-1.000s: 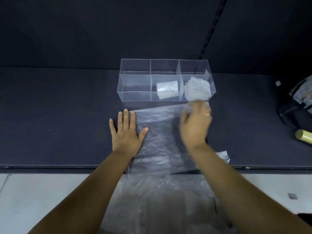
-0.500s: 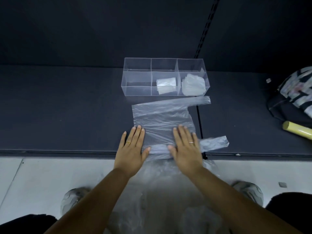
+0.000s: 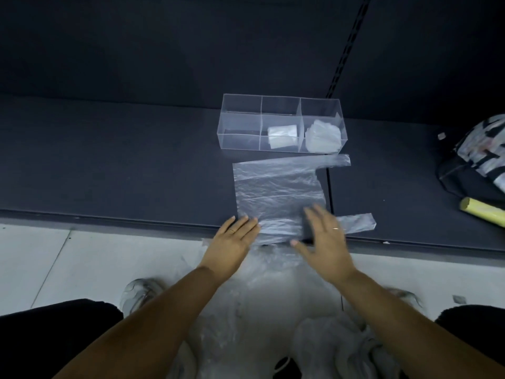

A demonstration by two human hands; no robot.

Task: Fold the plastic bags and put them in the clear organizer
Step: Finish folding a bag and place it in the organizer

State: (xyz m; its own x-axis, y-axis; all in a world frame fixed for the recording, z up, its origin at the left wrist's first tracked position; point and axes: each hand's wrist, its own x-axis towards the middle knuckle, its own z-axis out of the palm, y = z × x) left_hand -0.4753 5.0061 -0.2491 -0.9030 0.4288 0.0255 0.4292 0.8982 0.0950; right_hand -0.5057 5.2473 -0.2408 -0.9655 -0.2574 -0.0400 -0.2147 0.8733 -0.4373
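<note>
Surface: dark matte shelf (image 3: 109, 160) backed by a dark wall. Its front edge runs across the view just under both hands, with pale floor (image 3: 41, 263) below.
Open room: wide bare stretch of shelf to the left of the bag. On the right there is less, with a patterned bag (image 3: 478, 160) and a yellow roll (image 3: 483, 212) near the right border.
Clear organizer (image 3: 240, 144): stands at the back of the shelf, just beyond the bag's far edge. It has three compartments: a folded bag (image 3: 282, 136) in the middle one and a crumpled-looking folded bag (image 3: 322, 138) in the right one.
Plastic bag (image 3: 276, 192): spread flat, its near edge at the shelf's front edge. Two handle strips point right — the far one (image 3: 336, 161) beside the organizer, the near one (image 3: 358, 222) close to the front edge.
Arms: both bare forearms reach forward from the bottom corners, converging toward the bag's near edge.
Left hand (image 3: 232, 246): palm down, fingers straight and together, fingertips on the bag's near-left corner. It grips nothing.
Right hand (image 3: 325, 242): motion-blurred, palm down, fingers straight and spread over the bag's near-right part. It grasps nothing — whether it touches the plastic I cannot tell.
Floor pile (image 3: 273, 310): more loose plastic bags heaped between the arms.
</note>
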